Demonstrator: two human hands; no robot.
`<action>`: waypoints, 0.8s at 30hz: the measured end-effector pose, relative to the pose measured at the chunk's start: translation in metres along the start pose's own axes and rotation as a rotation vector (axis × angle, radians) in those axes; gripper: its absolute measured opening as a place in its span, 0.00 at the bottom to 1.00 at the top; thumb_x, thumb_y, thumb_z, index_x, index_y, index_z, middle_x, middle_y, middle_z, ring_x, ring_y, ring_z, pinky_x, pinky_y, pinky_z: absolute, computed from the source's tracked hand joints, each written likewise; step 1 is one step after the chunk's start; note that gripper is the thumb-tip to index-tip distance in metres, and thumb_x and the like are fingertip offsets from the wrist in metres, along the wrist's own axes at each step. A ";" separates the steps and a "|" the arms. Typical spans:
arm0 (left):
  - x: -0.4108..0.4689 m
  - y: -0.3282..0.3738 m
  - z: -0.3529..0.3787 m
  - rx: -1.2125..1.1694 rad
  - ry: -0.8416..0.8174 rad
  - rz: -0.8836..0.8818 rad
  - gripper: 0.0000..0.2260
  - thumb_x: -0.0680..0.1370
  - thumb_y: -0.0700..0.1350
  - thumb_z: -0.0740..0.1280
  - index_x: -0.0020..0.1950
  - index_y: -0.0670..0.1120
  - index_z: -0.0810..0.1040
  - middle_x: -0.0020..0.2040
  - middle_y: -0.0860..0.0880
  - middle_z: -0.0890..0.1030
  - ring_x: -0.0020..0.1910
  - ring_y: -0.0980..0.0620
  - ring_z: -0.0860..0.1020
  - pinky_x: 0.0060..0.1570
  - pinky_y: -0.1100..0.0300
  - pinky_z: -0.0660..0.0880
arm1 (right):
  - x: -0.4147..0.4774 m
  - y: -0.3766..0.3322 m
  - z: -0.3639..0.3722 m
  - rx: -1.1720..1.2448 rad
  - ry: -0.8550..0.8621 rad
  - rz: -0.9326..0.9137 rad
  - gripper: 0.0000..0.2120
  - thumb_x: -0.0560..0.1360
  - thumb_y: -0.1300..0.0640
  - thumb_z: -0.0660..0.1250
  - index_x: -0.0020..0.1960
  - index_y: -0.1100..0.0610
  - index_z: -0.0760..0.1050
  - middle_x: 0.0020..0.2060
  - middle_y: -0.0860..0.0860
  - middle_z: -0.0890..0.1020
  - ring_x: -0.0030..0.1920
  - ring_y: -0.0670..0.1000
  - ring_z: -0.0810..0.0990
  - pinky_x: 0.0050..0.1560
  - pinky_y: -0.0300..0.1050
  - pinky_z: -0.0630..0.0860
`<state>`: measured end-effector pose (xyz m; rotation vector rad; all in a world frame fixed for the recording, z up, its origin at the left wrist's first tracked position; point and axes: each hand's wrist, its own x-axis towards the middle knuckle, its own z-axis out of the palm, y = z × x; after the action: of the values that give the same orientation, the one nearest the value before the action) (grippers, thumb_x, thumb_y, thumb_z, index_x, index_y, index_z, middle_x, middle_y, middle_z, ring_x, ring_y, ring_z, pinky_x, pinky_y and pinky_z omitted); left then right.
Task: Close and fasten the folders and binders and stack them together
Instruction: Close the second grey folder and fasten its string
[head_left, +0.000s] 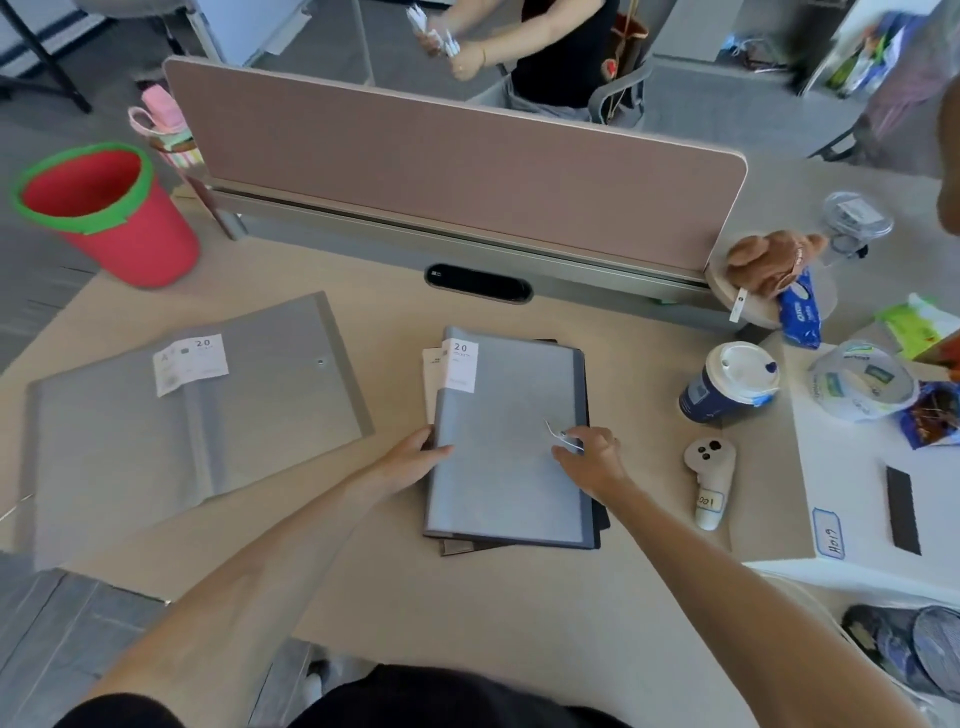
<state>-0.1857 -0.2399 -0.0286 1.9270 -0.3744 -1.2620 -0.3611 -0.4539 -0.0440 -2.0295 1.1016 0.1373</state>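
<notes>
A closed grey folder (511, 395) with a "20" label lies on top of a small stack of darker folders (597, 525) in the middle of the desk. My left hand (415, 454) grips the folder's left spine edge. My right hand (589, 454) rests on its cover and pinches a thin white string (558, 434). A second grey folder (197, 415) lies wide open on the left of the desk, with its own "20" label and a small button fastener (321, 362) near its right edge.
A lidded paper coffee cup (730, 382) and a white controller (709, 480) stand right of the stack. Further right are a tape roll (860, 384), snack packets and a plush bear (774, 260). A red bin (109, 213) stands at the left, a pink divider (441, 161) behind, with another person beyond it.
</notes>
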 end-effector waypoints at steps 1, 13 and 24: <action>-0.002 -0.001 -0.005 0.040 -0.005 -0.003 0.13 0.79 0.45 0.65 0.64 0.50 0.74 0.64 0.49 0.78 0.63 0.49 0.77 0.59 0.61 0.73 | -0.001 -0.006 0.004 -0.047 0.058 -0.062 0.02 0.70 0.54 0.64 0.39 0.48 0.73 0.44 0.52 0.72 0.45 0.53 0.69 0.42 0.42 0.67; -0.066 -0.089 -0.147 0.532 0.248 0.105 0.23 0.78 0.39 0.66 0.73 0.42 0.68 0.73 0.43 0.69 0.74 0.45 0.65 0.68 0.61 0.61 | -0.020 -0.195 0.123 -0.111 -0.083 -0.417 0.14 0.76 0.63 0.58 0.56 0.58 0.79 0.59 0.54 0.77 0.60 0.55 0.74 0.58 0.51 0.75; -0.091 -0.158 -0.245 0.859 0.337 0.076 0.29 0.76 0.37 0.65 0.76 0.47 0.61 0.81 0.47 0.46 0.80 0.47 0.47 0.67 0.50 0.71 | -0.005 -0.255 0.217 -0.034 -0.218 -0.174 0.15 0.75 0.63 0.59 0.55 0.55 0.80 0.56 0.55 0.81 0.50 0.54 0.79 0.47 0.42 0.74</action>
<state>-0.0404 0.0291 -0.0400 2.7454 -0.9035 -0.7365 -0.1176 -0.2242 -0.0347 -2.0743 0.7897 0.2824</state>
